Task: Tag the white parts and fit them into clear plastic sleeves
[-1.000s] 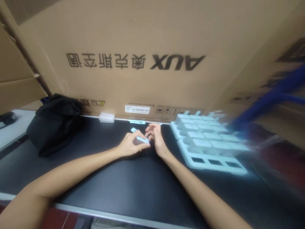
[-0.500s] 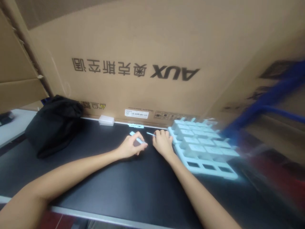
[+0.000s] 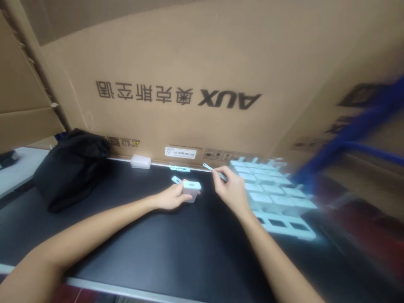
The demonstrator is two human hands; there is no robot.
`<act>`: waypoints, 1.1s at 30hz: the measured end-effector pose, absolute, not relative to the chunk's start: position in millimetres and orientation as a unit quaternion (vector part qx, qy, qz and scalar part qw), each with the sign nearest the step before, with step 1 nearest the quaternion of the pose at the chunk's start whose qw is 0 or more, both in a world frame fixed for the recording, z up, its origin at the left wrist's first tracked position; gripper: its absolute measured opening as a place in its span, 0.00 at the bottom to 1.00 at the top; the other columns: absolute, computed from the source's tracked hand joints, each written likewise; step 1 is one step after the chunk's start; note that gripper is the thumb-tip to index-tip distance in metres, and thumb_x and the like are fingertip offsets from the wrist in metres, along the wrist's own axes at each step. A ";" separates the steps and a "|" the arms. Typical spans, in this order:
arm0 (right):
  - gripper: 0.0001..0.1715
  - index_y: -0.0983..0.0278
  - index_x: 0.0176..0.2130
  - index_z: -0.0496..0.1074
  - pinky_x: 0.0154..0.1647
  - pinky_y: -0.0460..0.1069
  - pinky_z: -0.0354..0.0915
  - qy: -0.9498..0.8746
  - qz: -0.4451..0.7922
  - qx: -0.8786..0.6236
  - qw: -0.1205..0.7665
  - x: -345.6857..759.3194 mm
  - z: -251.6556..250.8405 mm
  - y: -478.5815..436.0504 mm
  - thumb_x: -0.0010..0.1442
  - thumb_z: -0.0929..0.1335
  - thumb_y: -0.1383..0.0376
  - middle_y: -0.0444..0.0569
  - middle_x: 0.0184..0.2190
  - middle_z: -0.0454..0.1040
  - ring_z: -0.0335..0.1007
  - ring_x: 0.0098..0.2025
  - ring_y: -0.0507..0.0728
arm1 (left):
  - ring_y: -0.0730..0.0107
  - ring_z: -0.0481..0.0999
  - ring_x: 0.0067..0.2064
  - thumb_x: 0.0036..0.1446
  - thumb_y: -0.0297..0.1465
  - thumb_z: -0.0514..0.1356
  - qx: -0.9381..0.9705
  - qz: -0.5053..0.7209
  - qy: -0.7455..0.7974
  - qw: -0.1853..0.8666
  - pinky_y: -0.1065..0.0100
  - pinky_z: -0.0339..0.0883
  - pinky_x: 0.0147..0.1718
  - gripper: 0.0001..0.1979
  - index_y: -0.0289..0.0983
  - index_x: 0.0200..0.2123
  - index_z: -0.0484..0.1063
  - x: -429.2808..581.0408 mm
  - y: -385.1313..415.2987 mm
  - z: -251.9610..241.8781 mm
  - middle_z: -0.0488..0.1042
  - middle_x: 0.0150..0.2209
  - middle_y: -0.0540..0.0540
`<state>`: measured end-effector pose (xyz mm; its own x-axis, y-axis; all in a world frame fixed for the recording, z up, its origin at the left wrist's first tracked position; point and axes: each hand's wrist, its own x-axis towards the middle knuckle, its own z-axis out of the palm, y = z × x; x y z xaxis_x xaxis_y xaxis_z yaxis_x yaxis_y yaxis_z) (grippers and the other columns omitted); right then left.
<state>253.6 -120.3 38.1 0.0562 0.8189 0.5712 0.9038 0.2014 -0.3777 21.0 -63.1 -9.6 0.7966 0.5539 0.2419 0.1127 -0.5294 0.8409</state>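
Note:
My left hand [image 3: 172, 198] is closed around a small pale box [image 3: 191, 194] with a light-blue top that has an opening in it. A light-blue tab [image 3: 176, 180] shows just behind those fingers; whether it belongs to the box or is separate, I cannot tell. To the right, my right hand [image 3: 232, 189] pinches a thin light-blue strip [image 3: 208, 167], its far end pointing up and left. Beside that hand stands a light-blue rack [image 3: 290, 225] filled with several similar boxes [image 3: 259, 198], some with tabs sticking up. My right hand partly covers the rack's left side.
Light-blue strips [image 3: 179, 169] lie at the back of the black table [image 3: 176, 252], near a whitish translucent block [image 3: 140, 161]. A black cloth bundle [image 3: 71, 168] sits at left. Behind rises a large cardboard box [image 3: 176, 50]; a blue metal frame [image 3: 350, 126] stands at right.
My left hand has turned the small box so its light-blue top faces up. My right hand has moved right, toward the rack, and more of its strip now shows.

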 end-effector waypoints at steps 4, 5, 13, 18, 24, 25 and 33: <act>0.19 0.60 0.32 0.74 0.31 0.49 0.60 -0.772 -0.111 -0.498 0.379 248.2 48.0 -139.8 0.72 0.62 0.57 0.49 0.30 0.75 0.67 0.28 0.54 | 0.57 0.77 0.59 0.70 0.38 0.58 0.848 0.260 0.199 0.417 0.56 0.68 0.60 0.19 0.39 0.60 0.63 20.3 -62.9 -12.2 0.76 0.59 0.38; 0.20 0.61 0.31 0.73 0.29 0.49 0.58 -0.797 -0.121 -0.475 0.354 246.7 47.5 -141.4 0.72 0.62 0.59 0.49 0.29 0.73 0.66 0.27 0.53 | 0.57 0.77 0.58 0.69 0.38 0.58 0.852 0.263 0.204 0.405 0.56 0.68 0.59 0.20 0.39 0.60 0.64 20.0 -62.8 -13.1 0.76 0.57 0.38; 0.13 0.62 0.38 0.70 0.30 0.48 0.61 -0.837 -0.126 -0.427 0.319 241.7 40.9 -132.9 0.73 0.61 0.63 0.51 0.36 0.71 0.68 0.33 0.55 | 0.56 0.79 0.47 0.68 0.39 0.59 0.864 0.240 0.253 0.363 0.55 0.72 0.50 0.20 0.38 0.58 0.63 19.5 -63.2 -16.4 0.78 0.49 0.40; 0.12 0.61 0.39 0.68 0.33 0.48 0.65 -0.837 -0.093 -0.419 0.339 246.0 41.9 -134.1 0.74 0.60 0.65 0.48 0.35 0.71 0.70 0.33 0.54 | 0.56 0.79 0.52 0.69 0.38 0.57 0.858 0.251 0.233 0.383 0.54 0.71 0.55 0.20 0.39 0.60 0.62 20.4 -65.3 -14.7 0.78 0.53 0.39; 0.11 0.62 0.35 0.69 0.35 0.48 0.67 -0.861 -0.084 -0.377 0.331 252.3 49.0 -138.2 0.72 0.64 0.67 0.49 0.36 0.70 0.68 0.33 0.53 | 0.58 0.79 0.47 0.68 0.39 0.58 0.871 0.260 0.232 0.347 0.58 0.73 0.49 0.18 0.38 0.57 0.64 20.3 -67.1 -13.5 0.78 0.49 0.40; 0.12 0.62 0.35 0.69 0.35 0.48 0.67 -0.860 -0.087 -0.382 0.327 250.5 50.7 -139.8 0.72 0.64 0.67 0.49 0.36 0.70 0.68 0.33 0.53 | 0.58 0.80 0.46 0.68 0.39 0.58 0.874 0.263 0.234 0.336 0.58 0.74 0.48 0.18 0.38 0.56 0.63 20.2 -68.0 -13.1 0.78 0.49 0.40; 0.13 0.63 0.53 0.71 0.41 0.53 0.74 -0.851 -0.045 -0.402 0.336 219.2 52.6 -150.2 0.71 0.62 0.67 0.55 0.46 0.70 0.74 0.40 0.57 | 0.52 0.83 0.43 0.72 0.37 0.52 0.928 0.198 0.256 0.187 0.60 0.75 0.41 0.13 0.37 0.55 0.62 20.5 -83.2 -6.7 0.79 0.45 0.38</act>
